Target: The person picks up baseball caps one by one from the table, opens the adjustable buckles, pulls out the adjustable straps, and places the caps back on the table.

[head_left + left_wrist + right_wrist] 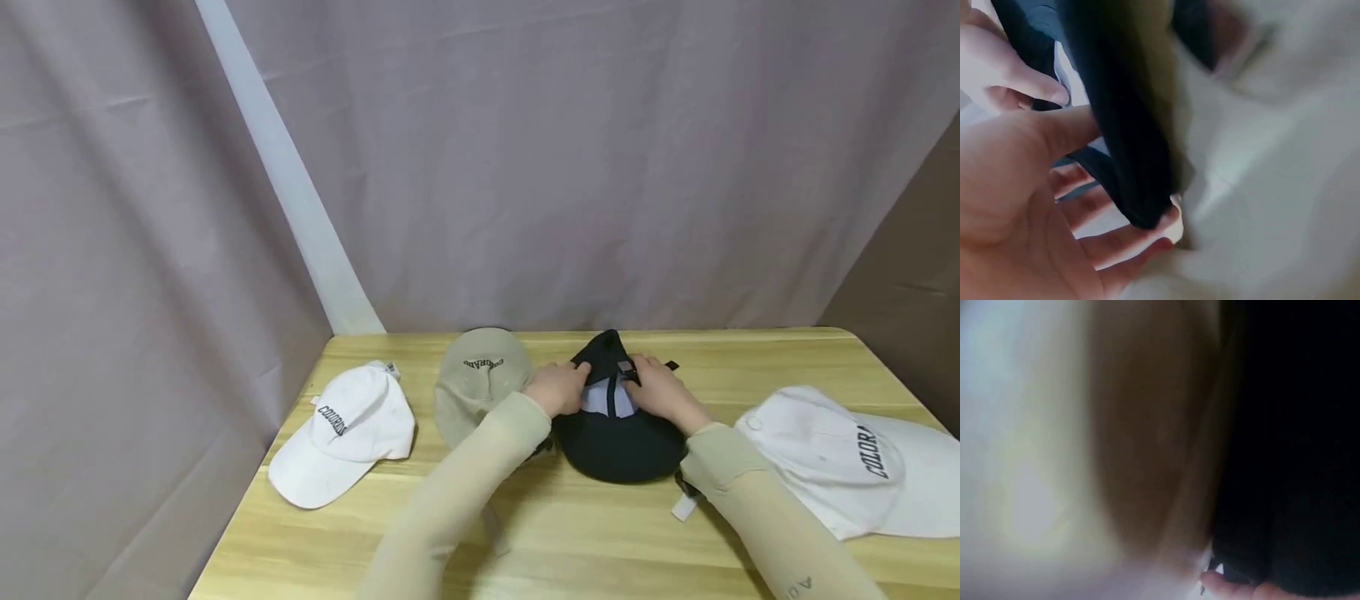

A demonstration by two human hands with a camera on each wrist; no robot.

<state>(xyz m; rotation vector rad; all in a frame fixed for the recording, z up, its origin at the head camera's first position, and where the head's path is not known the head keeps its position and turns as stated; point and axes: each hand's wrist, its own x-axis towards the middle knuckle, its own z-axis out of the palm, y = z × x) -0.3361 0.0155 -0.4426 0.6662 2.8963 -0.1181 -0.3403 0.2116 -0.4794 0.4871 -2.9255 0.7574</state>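
Note:
A black cap [619, 450] lies on the table with its brim toward me and its pale lining showing. My left hand [558, 388] holds the cap's left edge; in the left wrist view, that hand's thumb [1072, 128] is inside the edge and its fingers are outside. On the cap's other side, by the strap buckle, my right hand [660, 388] grips the edge. Most of the right hand is out of the right wrist view, where the dark cap [1297, 450] fills one side. A beige cap [480, 383] sits just left of my left hand, partly covered by the forearm.
A white cap [360, 417] rests at the table's left side. Another white cap [817, 458] lies at the right, close to my right sleeve. Grey curtains [562, 167] hang behind the wooden table [600, 533].

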